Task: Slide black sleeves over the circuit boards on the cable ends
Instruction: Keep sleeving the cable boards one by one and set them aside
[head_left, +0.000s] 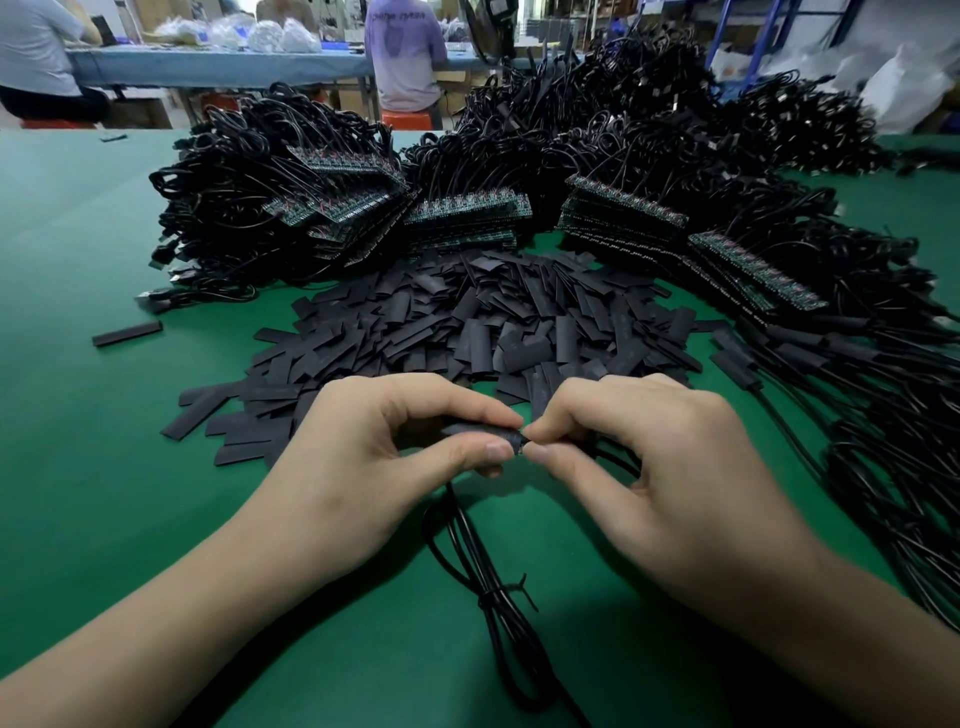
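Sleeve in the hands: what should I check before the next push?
1. Left hand pinches the sleeve between thumb and finger: ok.
2. Right hand pinches at the sleeve's right end: ok.
3. Circuit board fully covered: cannot tell, fingers hide it.
4. Cable lies clear on the green mat, tie holding its loops: ok.
5. Pile of spare sleeves lies just beyond the hands: ok.

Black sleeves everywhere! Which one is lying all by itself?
The flat sleeve at the far left, alone on the green table, apart from the big pile.
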